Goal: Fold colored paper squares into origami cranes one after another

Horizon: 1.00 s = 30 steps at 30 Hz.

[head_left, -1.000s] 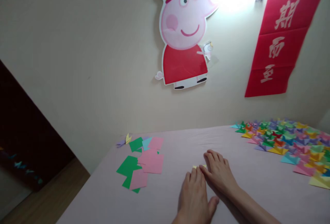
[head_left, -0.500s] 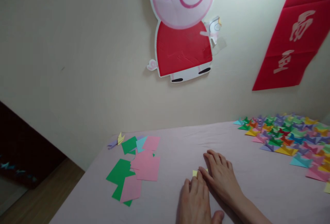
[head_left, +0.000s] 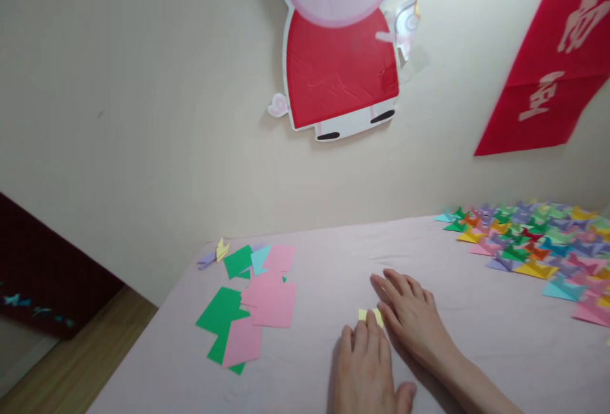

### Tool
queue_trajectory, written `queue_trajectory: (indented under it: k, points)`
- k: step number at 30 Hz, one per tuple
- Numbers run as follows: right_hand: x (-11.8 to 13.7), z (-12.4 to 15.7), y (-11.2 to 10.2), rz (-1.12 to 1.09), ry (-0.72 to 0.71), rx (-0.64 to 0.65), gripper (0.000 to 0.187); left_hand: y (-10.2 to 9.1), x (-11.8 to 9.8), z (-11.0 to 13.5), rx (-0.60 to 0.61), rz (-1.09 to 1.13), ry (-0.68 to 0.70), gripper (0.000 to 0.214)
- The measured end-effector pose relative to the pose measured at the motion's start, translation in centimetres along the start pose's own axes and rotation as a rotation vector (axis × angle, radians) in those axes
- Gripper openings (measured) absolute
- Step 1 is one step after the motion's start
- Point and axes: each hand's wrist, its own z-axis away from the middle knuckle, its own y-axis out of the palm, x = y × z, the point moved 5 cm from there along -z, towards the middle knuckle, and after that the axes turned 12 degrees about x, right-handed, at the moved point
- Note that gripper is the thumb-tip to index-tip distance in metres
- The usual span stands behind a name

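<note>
Matt paper forms the yellow piece (head_left: pixel 363 315) at five o'clock, the pink and green sheets (head_left: pixel 276 303) at seven and the folded shapes (head_left: pixel 536 268) at three. Beneath lies faintly wrinkled cloth (head_left: pixel 309 363); the cutout (head_left: pixel 340 71) toward one looks smooth, faintly glossy.

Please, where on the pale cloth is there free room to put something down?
Two bare patches: between the loose paper squares and the left hand, and between the right hand and the folded papers. It is crowded among those folded papers and around the yellow paper.

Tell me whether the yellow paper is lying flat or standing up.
Flat: the yellow paper lies against the pink cloth, partly beneath the left hand.
</note>
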Motion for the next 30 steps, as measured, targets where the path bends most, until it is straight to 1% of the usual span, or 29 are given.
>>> queue_trajectory:
  k: [6, 11, 13, 16, 22, 25, 30]
  points:
    - [-1.1, -0.1, 0.2, -0.063, -0.030, -0.018, 0.047, -0.7, 0.2, 0.5, 0.020, 0.039, 0.013, 0.070]
    - [-1.4, -0.2, -0.2, -0.159, -0.032, -0.054, 0.040, -0.9, 0.2, 0.7, -0.016, 0.020, 0.016, 0.069]
    - [-1.0, -0.2, -0.4, -0.122, -0.029, -0.056, 0.039, -1.0, 0.3, 0.8, -0.040, 0.011, 0.011, 0.069]
    - [-0.2, -0.1, -0.5, -0.036, -0.028, -0.048, 0.042, -1.2, 0.3, 0.9, -0.067, 0.025, 0.006, 0.071]
    - [0.3, -0.1, -0.8, 0.013, -0.020, 0.006, 0.043, -1.2, 0.3, 1.1, -0.047, 0.058, -0.021, 0.077]
    - [0.3, -0.1, -0.9, 0.023, -0.021, 0.021, 0.043, -0.9, 0.7, 1.7, -0.040, 0.055, -0.026, 0.077]
    - [0.4, -0.1, -0.9, 0.030, -0.030, 0.001, 0.042, 0.1, 2.2, 3.6, -0.074, 0.036, -0.070, 0.076]
